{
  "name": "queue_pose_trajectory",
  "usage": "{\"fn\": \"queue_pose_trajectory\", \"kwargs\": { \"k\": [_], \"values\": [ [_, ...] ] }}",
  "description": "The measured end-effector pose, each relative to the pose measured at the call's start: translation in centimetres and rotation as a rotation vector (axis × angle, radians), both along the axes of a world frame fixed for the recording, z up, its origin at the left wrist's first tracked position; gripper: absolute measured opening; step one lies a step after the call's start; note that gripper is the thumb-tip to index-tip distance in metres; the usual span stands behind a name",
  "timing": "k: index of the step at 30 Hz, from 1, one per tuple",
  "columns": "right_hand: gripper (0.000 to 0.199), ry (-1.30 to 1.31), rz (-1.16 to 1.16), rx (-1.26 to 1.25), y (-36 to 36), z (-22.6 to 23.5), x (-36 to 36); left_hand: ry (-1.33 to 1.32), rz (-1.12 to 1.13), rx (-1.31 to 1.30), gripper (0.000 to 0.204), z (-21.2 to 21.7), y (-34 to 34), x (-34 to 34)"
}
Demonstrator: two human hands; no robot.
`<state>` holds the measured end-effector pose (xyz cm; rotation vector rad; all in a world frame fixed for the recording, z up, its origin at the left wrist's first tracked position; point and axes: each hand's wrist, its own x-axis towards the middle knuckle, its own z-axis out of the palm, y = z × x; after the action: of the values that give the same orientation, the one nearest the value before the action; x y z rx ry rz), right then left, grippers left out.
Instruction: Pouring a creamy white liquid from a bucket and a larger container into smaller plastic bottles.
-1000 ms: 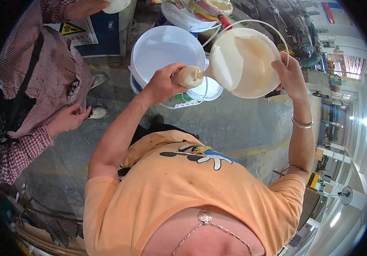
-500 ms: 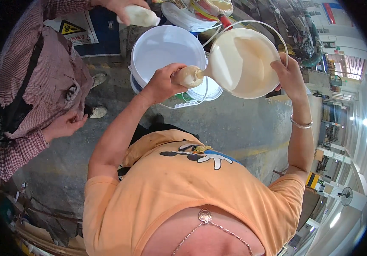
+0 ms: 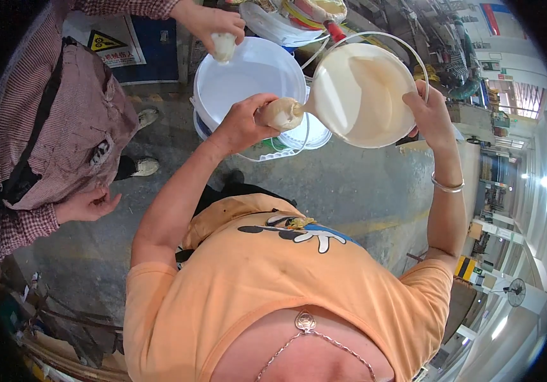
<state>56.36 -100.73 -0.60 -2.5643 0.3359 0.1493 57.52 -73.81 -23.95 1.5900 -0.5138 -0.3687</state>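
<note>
A white rectangular warning sign (image 3: 132,48) with a yellow triangle (image 3: 104,42) covers the left side of a dark blue panel (image 3: 159,56). A faded yellow line (image 3: 375,226) crosses the grey concrete floor (image 3: 375,184). A round, grey wire-caged fan (image 3: 515,291) shows near a yellow-and-black striped panel (image 3: 465,268).

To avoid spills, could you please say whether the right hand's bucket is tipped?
Tipped: the bucket pours pale liquid from its rim toward the bottle.

The head view looks steeply down from atop the wearer, the shirt (image 3: 254,280) close below, left hand (image 3: 246,124) and right hand (image 3: 430,113) farther up, floor (image 3: 375,184) beyond; its fisheye bends the hall (image 3: 509,223) rightward.
</note>
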Motion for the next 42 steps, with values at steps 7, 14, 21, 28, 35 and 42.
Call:
{"fn": "queue_pose_trajectory", "kwargs": {
  "k": [7, 14, 21, 28, 35, 42],
  "values": [
    [0.017, 0.023, -0.019, 0.027, -0.5, -0.2, 0.3, 0.004, 0.0, 0.029, 0.06, 0.6, 0.1, 0.3],
    [0.018, 0.006, -0.027, 0.128, -1.0, -1.1, 0.1, 0.055, -0.021, 0.001, 0.062, 0.5, 0.3, 0.8],
    [0.022, 0.001, -0.098, 0.337, -1.1, -3.3, -1.3, 0.095, 0.045, -0.126, 0.064, -0.6, 0.3, 0.8],
    [0.02, -0.047, -0.155, 0.52, -0.8, -5.4, -2.7, 0.096, 0.045, -0.064, 0.065, 0.7, 0.9, 0.5],
    [0.02, -0.06, -0.166, 0.593, -0.9, -6.6, -3.1, 0.163, 0.025, -0.054, 0.066, 1.0, 1.4, 0.1],
    [0.02, -0.076, -0.242, 0.673, -0.9, -9.1, -3.7, 0.344, 0.126, -0.132, 0.063, 0.8, 2.9, -0.7]
  ]
}}
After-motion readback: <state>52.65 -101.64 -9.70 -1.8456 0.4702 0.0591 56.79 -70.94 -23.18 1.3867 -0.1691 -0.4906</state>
